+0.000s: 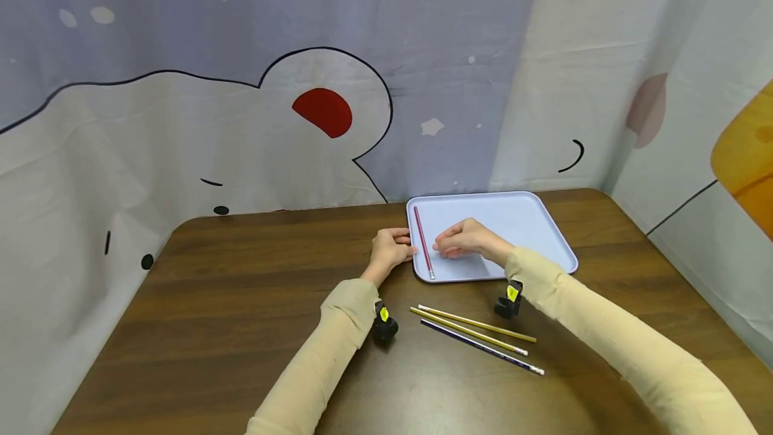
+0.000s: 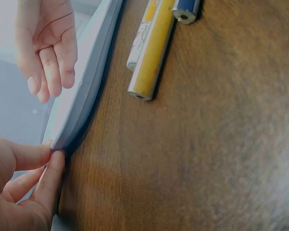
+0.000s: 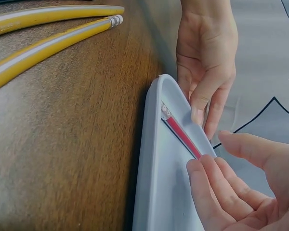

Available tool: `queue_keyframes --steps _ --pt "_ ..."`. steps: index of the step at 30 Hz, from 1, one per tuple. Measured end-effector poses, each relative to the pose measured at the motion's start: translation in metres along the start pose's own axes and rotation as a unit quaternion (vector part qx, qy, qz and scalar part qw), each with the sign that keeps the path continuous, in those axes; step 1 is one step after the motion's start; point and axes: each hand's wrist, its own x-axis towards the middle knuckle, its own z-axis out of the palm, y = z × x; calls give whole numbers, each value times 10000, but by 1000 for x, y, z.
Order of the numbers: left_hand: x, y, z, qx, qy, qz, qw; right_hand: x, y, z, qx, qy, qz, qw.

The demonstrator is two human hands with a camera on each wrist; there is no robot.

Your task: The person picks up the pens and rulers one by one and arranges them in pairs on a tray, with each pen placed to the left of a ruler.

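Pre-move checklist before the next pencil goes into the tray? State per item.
1. Red pencil lies inside the pale blue plastic tray, along its left rim: ok.
2. Left hand steadies the tray's left edge, fingers on the rim: ok.
3. Right hand holds nothing, fingers loosely curled over the tray next to the red pencil: ok.
4. Two yellow pencils and one dark blue pencil lie on the brown wooden table in front of the tray, apart from both hands: ok.
5. Right fingertips off the red pencil: cannot tell.
6. Tray flat on the table: cannot tell.
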Motion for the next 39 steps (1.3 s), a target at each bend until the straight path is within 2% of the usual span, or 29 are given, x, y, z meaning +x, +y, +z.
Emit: queue_keyframes --steps 6,19,39 --pt "0 -1 0 79 -3 37 10000 -3 0 1 -28 80 122 9999" --pt "0 0 -3 77 -25 -39 10000 -12 1 -3 -179 15 93 9998" --pt "-1 4 -4 90 12 -71 9999 -22 7 -13 -122 67 107 9998"
